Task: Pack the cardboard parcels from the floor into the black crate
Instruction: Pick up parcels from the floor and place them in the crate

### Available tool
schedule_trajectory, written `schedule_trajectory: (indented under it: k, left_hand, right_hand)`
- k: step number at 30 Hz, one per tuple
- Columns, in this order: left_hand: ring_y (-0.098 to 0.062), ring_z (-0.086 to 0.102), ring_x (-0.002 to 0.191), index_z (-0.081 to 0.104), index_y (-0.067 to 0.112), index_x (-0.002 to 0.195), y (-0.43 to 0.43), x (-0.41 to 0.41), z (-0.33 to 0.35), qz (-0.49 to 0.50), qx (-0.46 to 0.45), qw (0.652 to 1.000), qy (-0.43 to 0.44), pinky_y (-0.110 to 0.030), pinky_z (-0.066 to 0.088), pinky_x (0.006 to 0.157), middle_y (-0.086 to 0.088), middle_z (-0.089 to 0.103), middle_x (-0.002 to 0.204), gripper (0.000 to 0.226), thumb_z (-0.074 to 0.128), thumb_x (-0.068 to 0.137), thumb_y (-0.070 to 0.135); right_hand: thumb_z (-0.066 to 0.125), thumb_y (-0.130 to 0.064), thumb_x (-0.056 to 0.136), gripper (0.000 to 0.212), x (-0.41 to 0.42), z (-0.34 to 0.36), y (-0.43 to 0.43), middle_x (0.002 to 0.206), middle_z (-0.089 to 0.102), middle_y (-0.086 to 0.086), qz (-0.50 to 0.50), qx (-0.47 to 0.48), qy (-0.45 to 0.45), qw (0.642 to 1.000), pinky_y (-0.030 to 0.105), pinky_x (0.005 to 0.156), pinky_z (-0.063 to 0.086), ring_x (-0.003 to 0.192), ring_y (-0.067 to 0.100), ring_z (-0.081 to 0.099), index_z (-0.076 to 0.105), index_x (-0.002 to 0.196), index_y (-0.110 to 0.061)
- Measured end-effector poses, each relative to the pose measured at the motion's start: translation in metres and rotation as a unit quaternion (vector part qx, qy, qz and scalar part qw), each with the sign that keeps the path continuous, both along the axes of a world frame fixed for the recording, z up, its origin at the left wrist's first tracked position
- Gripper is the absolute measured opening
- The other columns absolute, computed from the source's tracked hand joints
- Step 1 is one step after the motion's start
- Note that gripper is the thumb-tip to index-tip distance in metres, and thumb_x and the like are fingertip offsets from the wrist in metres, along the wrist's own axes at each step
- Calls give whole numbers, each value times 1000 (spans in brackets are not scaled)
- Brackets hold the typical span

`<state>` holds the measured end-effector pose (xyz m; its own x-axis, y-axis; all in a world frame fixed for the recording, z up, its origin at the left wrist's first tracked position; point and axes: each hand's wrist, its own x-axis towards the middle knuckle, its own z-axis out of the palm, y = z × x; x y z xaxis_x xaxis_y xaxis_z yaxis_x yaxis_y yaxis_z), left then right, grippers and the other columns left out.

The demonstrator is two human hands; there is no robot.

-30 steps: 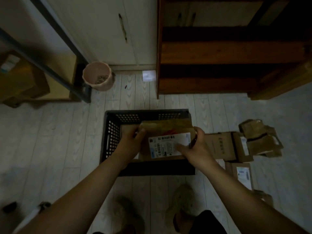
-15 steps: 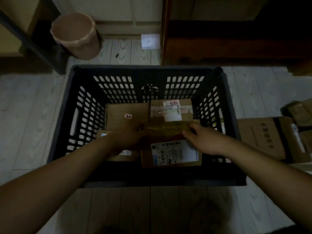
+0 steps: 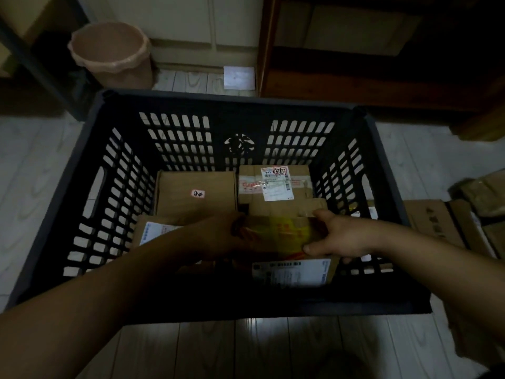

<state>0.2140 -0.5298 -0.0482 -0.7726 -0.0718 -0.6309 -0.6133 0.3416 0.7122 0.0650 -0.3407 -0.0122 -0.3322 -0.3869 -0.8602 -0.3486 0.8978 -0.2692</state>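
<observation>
The black crate [image 3: 123, 187] fills the middle of the head view. Inside it, at the near right, I hold a cardboard parcel [image 3: 289, 258] with yellow tape and a white label. My left hand [image 3: 218, 236] grips its left end and my right hand [image 3: 336, 236] grips its right end. Behind it lie a plain parcel [image 3: 195, 192] with a small sticker and a taped parcel [image 3: 274, 184] with a white label. Another parcel [image 3: 153, 228] shows under my left forearm. More parcels [image 3: 437, 220] lie on the floor right of the crate.
A pink bin [image 3: 112, 54] stands beyond the crate's far left corner. A dark wooden shelf unit [image 3: 355, 77] rises at the back right and a dark metal frame [image 3: 41, 64] at the back left. A white paper [image 3: 239, 77] lies on the pale plank floor.
The parcel has gone from above the crate down into its near right part, with both hands still on it. The view has closed in on the crate.
</observation>
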Motion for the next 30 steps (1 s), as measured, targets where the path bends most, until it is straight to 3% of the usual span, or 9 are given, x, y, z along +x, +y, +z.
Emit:
schedule_trajectory:
  k: [3, 6, 9, 11, 13, 18, 22, 27, 30]
  left_hand:
    - [-1, 58, 91, 47, 21, 128, 1, -3, -1, -9, 7, 1000, -10, -15, 51, 74, 16, 57, 104, 50, 69, 83, 23]
    - [-4, 59, 92, 42, 19, 135, 0, -6, 0, -10, 37, 999, -17, -17, 53, 77, 15, 55, 106, 61, 70, 82, 20]
    - [-7, 58, 101, 47, 28, 126, -6, -6, 3, -28, 68, 997, -25, -24, 55, 86, 10, 57, 114, 57, 72, 78, 11]
    - [-12, 61, 103, 51, 35, 110, -14, -9, 11, 20, 118, 993, -6, -34, 55, 86, 3, 60, 116, 49, 69, 78, 3]
    - [-12, 63, 93, 53, 34, 105, -23, -17, 17, 76, 98, 992, 36, -28, 55, 73, 1, 62, 108, 41, 64, 82, 2]
    - [-16, 54, 79, 29, 34, 140, -21, -38, 19, 234, 28, 971, 33, -17, 48, 40, -4, 44, 124, 60, 56, 90, 14]
    - [-13, 44, 66, 26, 26, 139, -13, -51, 13, 329, -32, 944, 27, -14, 39, 28, -11, 44, 127, 53, 52, 94, 20]
    - [-8, 51, 73, 30, 19, 124, -13, -81, -3, 362, -88, 921, 116, -23, 47, 57, -9, 53, 119, 41, 55, 92, 16]
    - [-15, 54, 99, 34, 22, 126, -8, -87, -16, 367, -98, 917, 123, -26, 54, 69, -7, 46, 129, 56, 66, 82, 9]
  right_hand:
    - [69, -36, 84, 93, -3, -1, -2, 143, 39, 5, 17, 3, 1, 1000, 30, 73, 57, 105, 20, 57, 6, 151, -25]
    - [66, -41, 85, 85, -3, -4, -2, 142, 42, 4, 39, 4, -8, 999, 29, 74, 57, 106, 21, 58, 15, 150, -25]
    - [58, -55, 85, 68, -9, 2, 0, 132, 53, 1, 63, -9, 3, 998, 35, 90, 54, 107, 18, 60, 32, 143, -30]
    - [49, -55, 90, 53, -16, 11, -3, 115, 60, -3, 19, -56, 21, 998, 28, 81, 52, 96, 11, 60, 42, 136, -31]
    - [44, -53, 93, 46, -25, 12, -8, 104, 62, -6, -73, -126, 56, 988, 23, 67, 44, 85, 5, 56, 48, 132, -29]
    - [46, -56, 91, 62, -31, -9, -19, 136, 47, 6, -148, -204, 171, 952, 37, 84, 51, 111, 22, 55, 27, 145, -31]
    - [63, -32, 88, 83, -27, -14, -26, 146, 28, 6, -153, -277, 196, 928, 37, 98, 43, 125, 26, 45, 7, 150, -35]
    - [68, -17, 85, 73, -29, -27, -27, 143, 15, 5, -105, -316, 249, 910, 25, 89, 42, 124, 28, 43, 23, 139, -36]
    - [66, -23, 86, 73, -38, -37, -31, 151, 5, 5, -67, -272, 241, 929, 31, 105, 37, 132, 28, 35, 22, 144, -30]
